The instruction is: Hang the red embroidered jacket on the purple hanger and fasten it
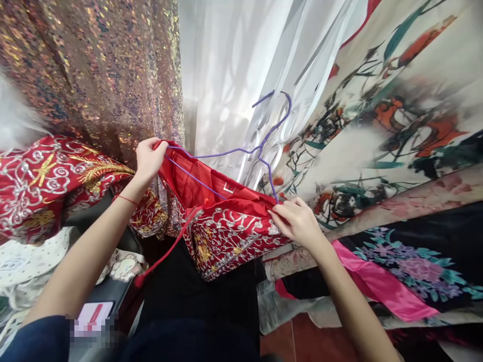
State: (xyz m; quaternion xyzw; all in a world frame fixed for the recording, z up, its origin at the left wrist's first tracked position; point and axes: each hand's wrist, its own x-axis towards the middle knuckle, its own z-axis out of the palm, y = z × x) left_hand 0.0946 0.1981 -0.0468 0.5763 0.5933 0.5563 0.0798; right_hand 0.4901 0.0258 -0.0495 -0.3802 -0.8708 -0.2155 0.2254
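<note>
A red garment [234, 234] with silver and gold embroidery hangs between my two hands, its plain red lining showing at the open top. Inside that opening sits a purple wire hanger [261, 147], its hook pointing up and away from me. My left hand [149, 158] is closed on the garment's left top edge, at the hanger's left end. At the right end, my right hand [296, 221] pinches the other top corner beside the hanger wire. A red cord [177, 241] dangles from the garment's front. The lower part of the hanger is partly hidden by the cloth.
A sequined gold-pink cloth [94, 65] hangs at the back left, near white sheer fabric [222, 65]. Painted floral cloth [377, 115] and a black embroidered one [418, 261] hang on the right. Another red embroidered piece [49, 186] and a polka-dot bag [37, 256] lie left.
</note>
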